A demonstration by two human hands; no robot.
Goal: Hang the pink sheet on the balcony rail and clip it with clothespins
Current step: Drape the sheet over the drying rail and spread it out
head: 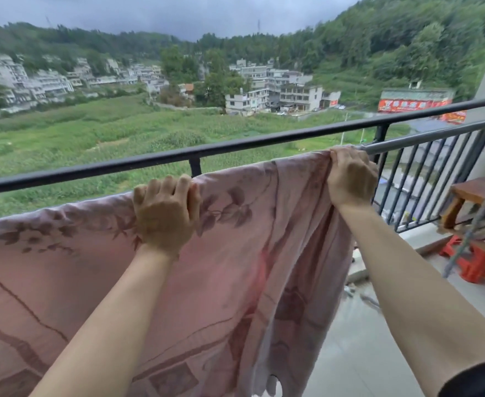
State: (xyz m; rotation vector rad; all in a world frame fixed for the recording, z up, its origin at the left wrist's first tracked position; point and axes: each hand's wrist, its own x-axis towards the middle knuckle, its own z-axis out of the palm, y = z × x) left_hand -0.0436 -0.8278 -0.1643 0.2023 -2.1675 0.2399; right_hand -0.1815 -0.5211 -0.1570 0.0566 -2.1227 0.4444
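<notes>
The pink sheet [235, 267], printed with darker leaves, hangs draped over a grey rail [424, 138] that runs just inside the black balcony railing [235, 147]. My left hand [165, 214] grips the sheet's top fold over the rail near the middle. My right hand [350, 176] grips the sheet's bunched right end at the rail. To the right of that hand the grey rail is bare. The sheet's right edge falls in loose folds toward the floor. I see no clothespins.
A wooden bench [479, 193] stands at the far right with a red plastic stool [476, 262] under it. A thin rope [473, 227] hangs down in front of them. The tiled floor [364, 339] looks wet. Fields and buildings lie far below.
</notes>
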